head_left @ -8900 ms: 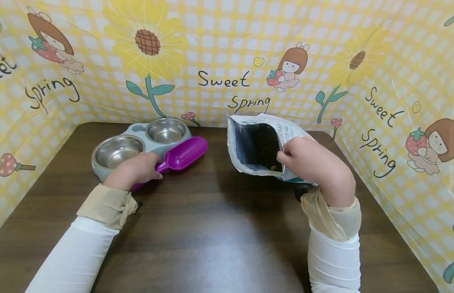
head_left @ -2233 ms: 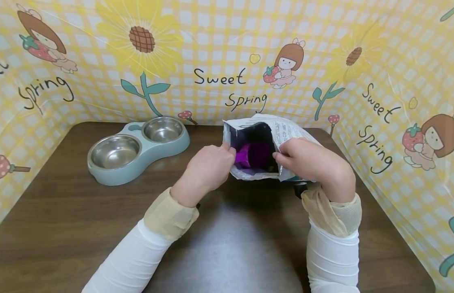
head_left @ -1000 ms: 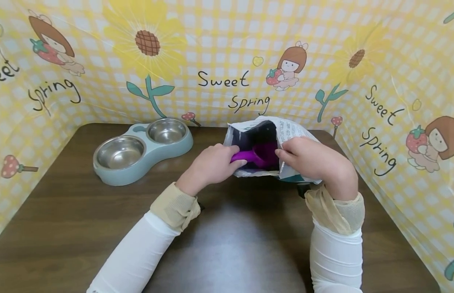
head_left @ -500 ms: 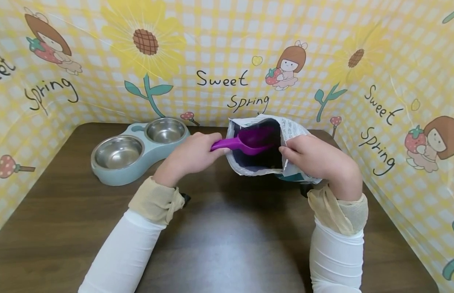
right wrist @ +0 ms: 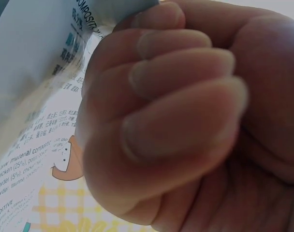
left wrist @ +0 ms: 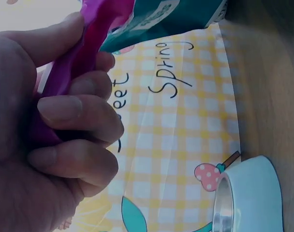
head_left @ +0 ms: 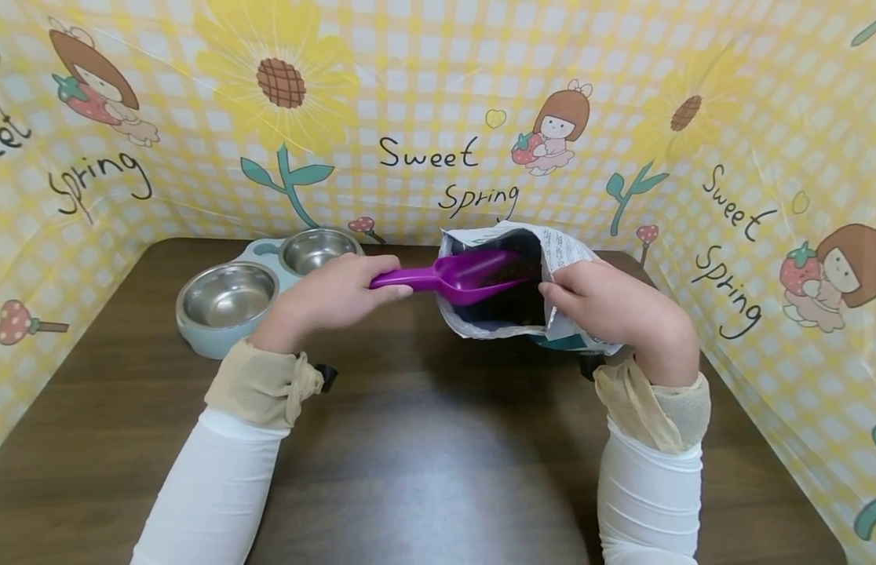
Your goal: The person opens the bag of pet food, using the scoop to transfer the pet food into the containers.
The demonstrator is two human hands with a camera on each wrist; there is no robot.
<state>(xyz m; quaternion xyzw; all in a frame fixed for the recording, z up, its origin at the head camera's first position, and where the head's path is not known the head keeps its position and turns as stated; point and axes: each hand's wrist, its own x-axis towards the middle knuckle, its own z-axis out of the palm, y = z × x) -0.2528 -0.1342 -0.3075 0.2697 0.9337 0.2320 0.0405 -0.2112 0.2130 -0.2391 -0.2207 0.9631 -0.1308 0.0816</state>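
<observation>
My left hand [head_left: 332, 294] grips the handle of a purple scoop [head_left: 459, 278]. The scoop's bowl lies across the mouth of an open bag, with small brown bits of pet food [head_left: 505, 272] in it. In the left wrist view the fingers curl round the purple handle [left wrist: 65, 72]. My right hand [head_left: 618, 310] pinches the right edge of the bag [head_left: 565, 249], a white and teal pouch with a dark inside. Fine print listing ingredients such as chicken shows on the bag [right wrist: 31, 140] in the right wrist view, beside the curled fingers.
A pale blue double pet bowl [head_left: 212, 337] with two steel dishes stands at the back left, partly behind my left hand. The brown wooden table [head_left: 410, 471] is bounded by a yellow checked cloth [head_left: 424, 86] at the back and sides.
Earlier, the scoop went from beside the bowls into the bag. Over the last second my left hand has drawn it up and leftward, partly out. My right hand keeps its hold on the bag.
</observation>
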